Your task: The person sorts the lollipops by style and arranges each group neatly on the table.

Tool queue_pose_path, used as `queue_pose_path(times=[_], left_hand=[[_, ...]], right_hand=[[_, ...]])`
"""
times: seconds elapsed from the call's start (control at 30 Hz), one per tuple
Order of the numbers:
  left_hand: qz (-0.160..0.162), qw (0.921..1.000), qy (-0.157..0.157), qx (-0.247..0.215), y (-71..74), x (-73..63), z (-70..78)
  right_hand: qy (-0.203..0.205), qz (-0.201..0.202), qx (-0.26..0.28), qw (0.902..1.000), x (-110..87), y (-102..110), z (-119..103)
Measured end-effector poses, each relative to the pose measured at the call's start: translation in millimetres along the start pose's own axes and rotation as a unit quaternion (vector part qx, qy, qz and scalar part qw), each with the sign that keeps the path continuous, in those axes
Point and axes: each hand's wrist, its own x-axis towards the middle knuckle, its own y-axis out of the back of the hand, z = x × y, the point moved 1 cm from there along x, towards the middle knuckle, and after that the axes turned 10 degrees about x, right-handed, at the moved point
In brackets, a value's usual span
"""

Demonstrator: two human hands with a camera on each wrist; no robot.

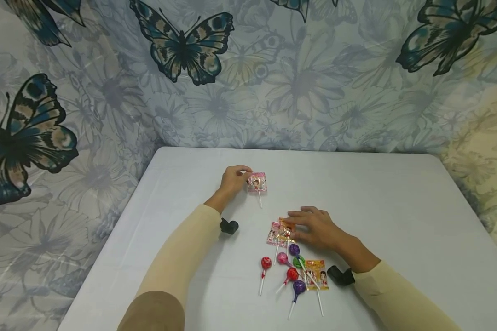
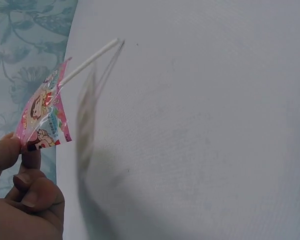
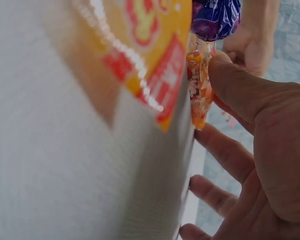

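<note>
My left hand point(image 1: 233, 179) pinches a lollipop in a clear and pink printed wrapper point(image 1: 257, 182) by the wrapper's edge, near the far side of the table. In the left wrist view its white stick point(image 2: 90, 61) points away from the fingers, its tip close to the table. My right hand point(image 1: 318, 228) is at the far end of a group of lollipops. Its thumb point(image 3: 230, 82) and forefinger pinch an orange-wrapped lollipop point(image 3: 199, 82), while the other fingers spread down to the table. Beside that one lies another pink-wrapped lollipop point(image 1: 273, 233).
Nearer on the white table point(image 1: 356, 184) lie purple point(image 1: 299, 287), red point(image 1: 291, 274), pink point(image 1: 282, 258) and green point(image 1: 299, 262) ball lollipops, some overlapping. Another orange-wrapped lollipop point(image 1: 316, 275) is on their right. One red lollipop point(image 1: 266, 263) lies apart on the left. Butterfly-printed cloth point(image 1: 248, 92) hangs behind.
</note>
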Motion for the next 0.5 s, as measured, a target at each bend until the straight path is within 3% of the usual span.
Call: queue_pose_path(times=[0.3,0.5], left_hand=[[-0.004,0.9987,0.04,-0.031,-3.9,13.1,-3.7],[0.004,0.9983,0.051,-0.027,-6.8,22.5,-8.9]], right_hand=[[0.001,0.004,0.009,0.9999,-1.1,-2,1],[-0.001,0.005,0.005,1.0,-0.8,-2,0]])
